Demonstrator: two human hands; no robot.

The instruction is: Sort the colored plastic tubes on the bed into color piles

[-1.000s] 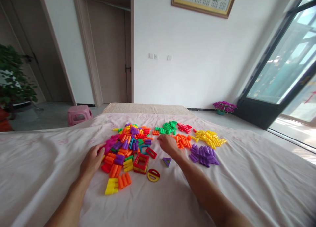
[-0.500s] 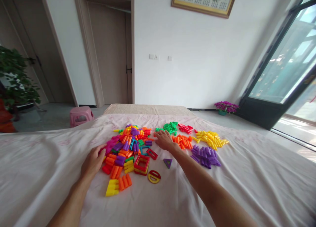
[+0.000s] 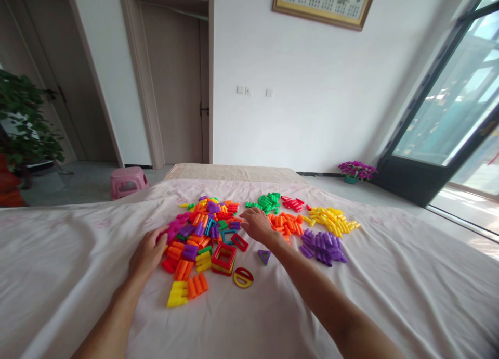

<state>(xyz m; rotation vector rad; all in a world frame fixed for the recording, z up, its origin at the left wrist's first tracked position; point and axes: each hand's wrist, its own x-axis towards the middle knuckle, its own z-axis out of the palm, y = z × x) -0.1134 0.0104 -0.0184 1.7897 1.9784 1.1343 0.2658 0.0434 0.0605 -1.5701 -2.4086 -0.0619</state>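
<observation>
A mixed heap of colourful plastic building pieces [image 3: 200,226] lies on the cloth-covered table. At its left edge my left hand [image 3: 148,248] rests with fingers extended against the magenta pieces [image 3: 175,228]; its fingertips are partly hidden. My right hand [image 3: 256,225] hovers at the heap's right side, fingers loosely apart, close to a purple piece [image 3: 235,225]. I see nothing held in it. Just to its right lies a pile of orange pieces [image 3: 286,223]. Nearer to me are a stack of red square frames [image 3: 223,259], a red rectangular frame [image 3: 239,242] and a purple-green triangle [image 3: 264,256].
Sorted piles of green [image 3: 268,203], red [image 3: 292,203], yellow [image 3: 334,221] and purple pieces [image 3: 323,247] lie right of the heap. A red-and-yellow ring [image 3: 243,278] and yellow connectors [image 3: 178,294] are nearer. A pink stool [image 3: 128,182] stands beyond the table.
My right hand has shifted slightly left, from the edge of the orange pile toward the mixed heap. My left hand stays against the magenta pieces.
</observation>
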